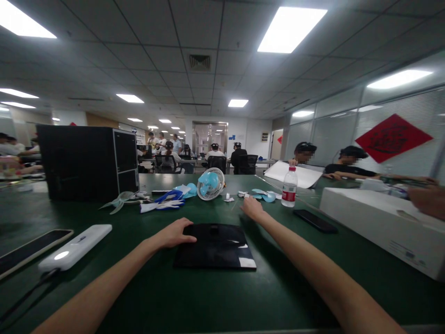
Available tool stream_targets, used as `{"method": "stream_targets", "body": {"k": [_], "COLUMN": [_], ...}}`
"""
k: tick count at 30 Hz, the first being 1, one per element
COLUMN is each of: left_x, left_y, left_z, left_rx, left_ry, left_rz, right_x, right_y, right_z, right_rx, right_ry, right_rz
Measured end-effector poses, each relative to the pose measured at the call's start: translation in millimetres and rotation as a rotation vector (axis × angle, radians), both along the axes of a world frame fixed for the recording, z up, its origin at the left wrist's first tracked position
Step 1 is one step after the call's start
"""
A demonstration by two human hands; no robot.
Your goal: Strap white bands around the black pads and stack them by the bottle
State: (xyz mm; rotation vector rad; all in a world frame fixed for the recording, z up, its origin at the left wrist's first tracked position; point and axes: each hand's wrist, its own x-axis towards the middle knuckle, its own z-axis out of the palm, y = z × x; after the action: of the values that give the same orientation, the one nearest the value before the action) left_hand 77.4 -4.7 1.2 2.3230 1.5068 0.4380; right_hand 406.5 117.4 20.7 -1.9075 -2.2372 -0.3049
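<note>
A flat black panel (212, 248) with a pale label at its lower right corner lies on the green table. My left hand (175, 233) grips its upper left edge, thumb on the top face and fingers over the far side. Beyond the panel's right side, my right hand (253, 208) reaches forward, its fingers drawn together and pointing down by small white and light-blue pieces (267, 196). Whatever is under those fingertips is hidden. A small white fan (211, 184) with light-blue blades stands tilted ahead, between the two hands.
Left: black computer case (79, 162), blue-white gloves (163, 202), white power strip (78, 246), phone (34, 248). Right: water bottle (289, 189), black phone (314, 221), long white box (382, 227). Two people sit on the far right, one holding a white sheet (295, 175).
</note>
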Motion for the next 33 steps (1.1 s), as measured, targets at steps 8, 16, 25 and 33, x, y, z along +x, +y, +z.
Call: {"method": "stream_targets", "body": {"k": [8,16,25,33], "left_x": [-1,-1,-5,-5], "left_y": [3,5,8,8], "left_z": [-3.0,-4.3,-7.8,-9.2], "left_rx": [0.015,0.013,0.005,0.013], "left_ry": [-0.018,-0.015,-0.027,-0.02], "left_rz": [-0.031,-0.05,-0.04,-0.032], "right_x": [20,22,44,67], "right_y": [25,28,14,-21], "right_z": [-16.0,-15.3,9.7,51.6], "right_rx": [-0.02,0.017,0.122,0.286], "right_ry": [-0.012,0.006,0.031,0.095], "right_rz": [-0.142,-0.142,-0.176,-0.18]}}
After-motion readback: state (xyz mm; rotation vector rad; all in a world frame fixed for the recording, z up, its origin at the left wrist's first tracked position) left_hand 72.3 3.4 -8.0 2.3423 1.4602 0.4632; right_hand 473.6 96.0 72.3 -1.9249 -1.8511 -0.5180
